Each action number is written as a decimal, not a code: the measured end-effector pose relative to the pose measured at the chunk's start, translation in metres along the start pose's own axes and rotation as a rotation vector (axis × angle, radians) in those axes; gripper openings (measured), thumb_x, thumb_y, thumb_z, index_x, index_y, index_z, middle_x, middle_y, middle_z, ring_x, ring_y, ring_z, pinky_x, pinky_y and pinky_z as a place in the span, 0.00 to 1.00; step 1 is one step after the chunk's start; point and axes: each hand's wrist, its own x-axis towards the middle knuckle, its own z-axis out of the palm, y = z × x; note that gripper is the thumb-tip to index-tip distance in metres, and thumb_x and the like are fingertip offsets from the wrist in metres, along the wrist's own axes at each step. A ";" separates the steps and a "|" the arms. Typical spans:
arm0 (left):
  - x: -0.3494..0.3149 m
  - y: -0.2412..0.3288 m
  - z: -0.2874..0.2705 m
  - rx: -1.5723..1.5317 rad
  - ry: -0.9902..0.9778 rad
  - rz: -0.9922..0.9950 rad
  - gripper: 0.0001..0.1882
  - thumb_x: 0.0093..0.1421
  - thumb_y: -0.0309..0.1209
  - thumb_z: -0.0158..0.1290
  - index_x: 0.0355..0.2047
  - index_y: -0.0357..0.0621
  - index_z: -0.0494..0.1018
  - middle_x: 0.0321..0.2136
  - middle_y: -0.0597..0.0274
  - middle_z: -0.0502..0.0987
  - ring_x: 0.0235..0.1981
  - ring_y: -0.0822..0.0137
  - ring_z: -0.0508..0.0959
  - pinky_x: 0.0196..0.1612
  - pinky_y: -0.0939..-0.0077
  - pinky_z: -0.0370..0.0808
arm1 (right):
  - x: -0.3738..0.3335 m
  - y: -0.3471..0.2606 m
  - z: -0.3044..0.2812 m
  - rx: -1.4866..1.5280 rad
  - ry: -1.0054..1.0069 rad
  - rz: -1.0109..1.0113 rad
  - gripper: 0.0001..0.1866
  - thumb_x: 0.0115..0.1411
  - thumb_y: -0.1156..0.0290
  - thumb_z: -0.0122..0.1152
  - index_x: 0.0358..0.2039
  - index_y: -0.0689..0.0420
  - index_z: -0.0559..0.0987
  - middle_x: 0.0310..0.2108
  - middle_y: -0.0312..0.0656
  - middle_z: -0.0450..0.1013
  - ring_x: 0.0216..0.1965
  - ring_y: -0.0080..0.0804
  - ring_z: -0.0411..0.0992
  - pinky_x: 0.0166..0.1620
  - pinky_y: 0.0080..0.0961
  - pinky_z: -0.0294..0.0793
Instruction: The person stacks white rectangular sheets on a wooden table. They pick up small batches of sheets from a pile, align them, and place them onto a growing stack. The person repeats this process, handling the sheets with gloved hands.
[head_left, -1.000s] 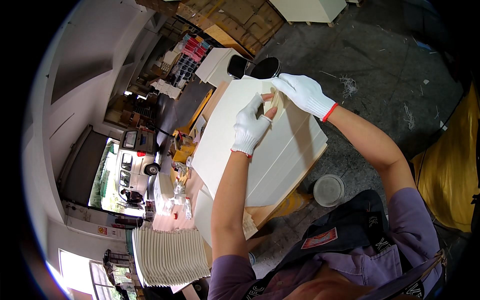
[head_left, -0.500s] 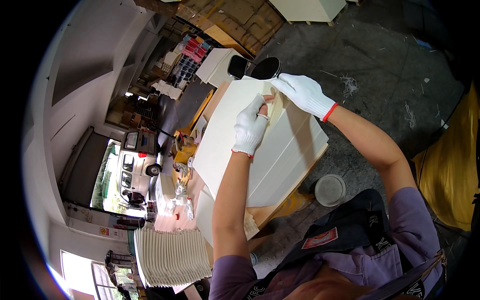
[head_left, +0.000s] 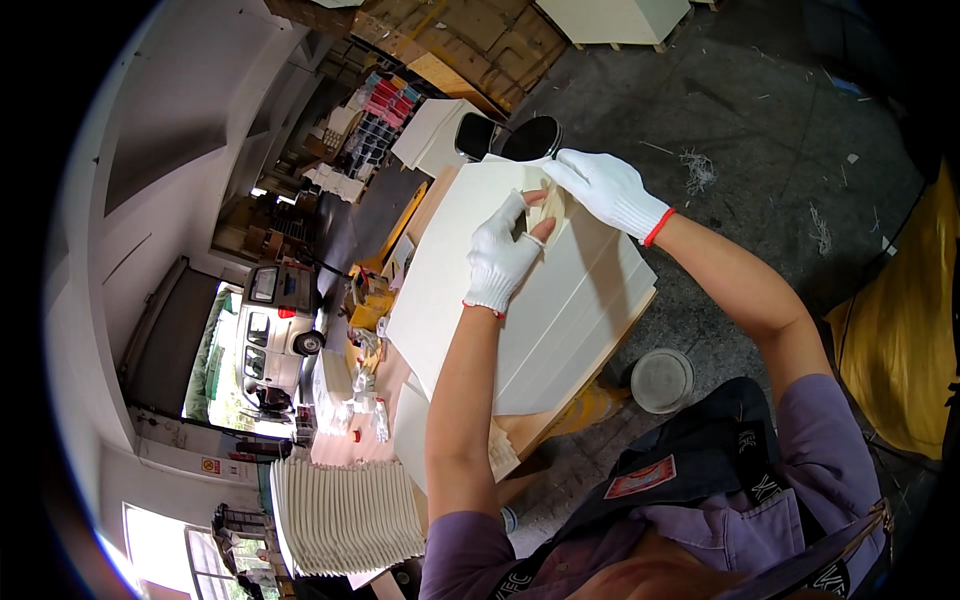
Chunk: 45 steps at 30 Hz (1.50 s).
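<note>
Both my hands wear white gloves. My left hand [head_left: 500, 257] and my right hand [head_left: 603, 186] meet over the far end of a cream-white panel [head_left: 520, 310] lying on a workbench. Between them they pinch a small tan piece [head_left: 549, 207], which looks like a folded sheet of sandpaper. The left glove's fingertips are cut open and bare fingertips press the tan piece. The right hand covers its far edge.
A stack of white ribbed panels [head_left: 345, 515] stands at the lower left. A round white lidded tub [head_left: 661, 380] sits on the concrete floor to the right of the bench. Two dark round objects [head_left: 510, 138] lie beyond the panel. Yellow material [head_left: 900, 350] hangs at the right.
My left hand has shifted slightly on the tan piece, its fingers closing onto it; the right hand stays at the panel's far end.
</note>
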 end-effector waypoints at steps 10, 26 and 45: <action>0.001 -0.001 -0.002 0.144 0.092 0.163 0.16 0.66 0.31 0.58 0.55 0.51 0.79 0.34 0.53 0.81 0.35 0.65 0.81 0.43 0.73 0.76 | 0.001 -0.003 -0.001 0.018 -0.009 0.041 0.25 0.74 0.46 0.45 0.38 0.57 0.76 0.33 0.52 0.76 0.37 0.54 0.75 0.38 0.43 0.72; -0.003 0.014 -0.002 0.202 0.023 -0.041 0.18 0.61 0.32 0.64 0.53 0.53 0.80 0.33 0.54 0.83 0.34 0.62 0.83 0.41 0.69 0.79 | 0.000 -0.001 -0.001 0.031 -0.009 0.075 0.25 0.74 0.46 0.46 0.41 0.57 0.77 0.35 0.52 0.77 0.38 0.55 0.76 0.40 0.45 0.73; 0.014 0.016 0.002 0.561 0.113 0.049 0.24 0.59 0.33 0.59 0.57 0.59 0.77 0.48 0.50 0.83 0.48 0.49 0.83 0.52 0.62 0.78 | 0.010 0.000 -0.035 -0.449 -0.137 -0.377 0.24 0.67 0.44 0.53 0.35 0.53 0.79 0.30 0.45 0.77 0.35 0.47 0.78 0.39 0.43 0.76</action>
